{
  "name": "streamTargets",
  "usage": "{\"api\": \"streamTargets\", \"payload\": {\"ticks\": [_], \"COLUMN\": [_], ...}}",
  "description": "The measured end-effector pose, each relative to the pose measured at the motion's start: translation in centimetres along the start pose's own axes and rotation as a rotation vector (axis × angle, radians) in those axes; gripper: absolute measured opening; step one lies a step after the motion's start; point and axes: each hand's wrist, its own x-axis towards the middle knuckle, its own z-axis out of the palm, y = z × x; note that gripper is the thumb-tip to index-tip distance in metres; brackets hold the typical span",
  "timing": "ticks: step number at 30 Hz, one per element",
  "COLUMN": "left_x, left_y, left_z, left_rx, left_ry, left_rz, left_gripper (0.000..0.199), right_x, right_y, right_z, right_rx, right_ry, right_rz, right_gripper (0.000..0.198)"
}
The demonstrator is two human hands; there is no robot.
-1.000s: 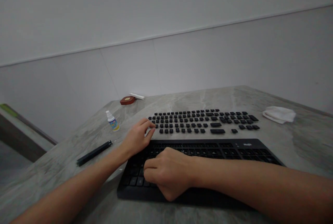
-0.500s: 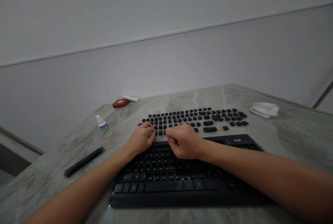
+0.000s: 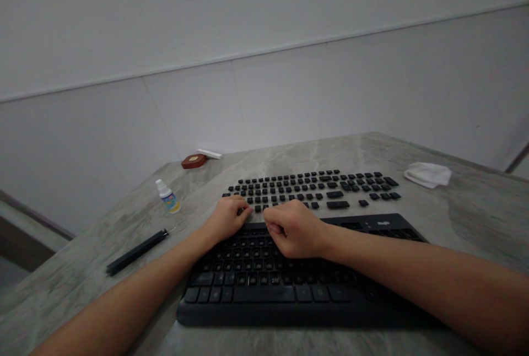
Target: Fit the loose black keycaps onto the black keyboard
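Note:
A black keyboard lies in front of me, with most of its keys off and the sockets bare; the bottom-row keys are in place. Beyond its back edge, loose black keycaps are laid out in rows. My left hand is at the keyboard's back left edge, thumb and fingers pinched together beside the nearest keycaps; anything between the fingertips is hidden. Over the keyboard's upper middle, my right hand is curled into a fist, and its contents cannot be seen. It covers some sockets and keycaps.
On the left stand a small white spray bottle and a black tool with a thin wire end. A brown case and a white strip lie near the wall. A folded white cloth is at the right.
The view has shifted slightly, moving the scene a little to the right. The fingertips of my left hand look closer together. My right hand stays curled in nearly the same place.

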Motion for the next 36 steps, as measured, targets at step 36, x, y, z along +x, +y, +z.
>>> {"api": "streamTargets", "payload": {"ticks": [36], "left_x": [-9.9], "left_y": [3.6], "left_z": [-5.0], "left_rx": [-0.351], "left_ry": [-0.002], "left_rz": [0.446], "left_gripper": [0.01], "right_x": [0.1], "right_y": [-0.6], "right_z": [-0.2], "right_rx": [-0.014], "right_ry": [-0.212], "right_rz": [-0.101], "right_gripper": [0.014]}}
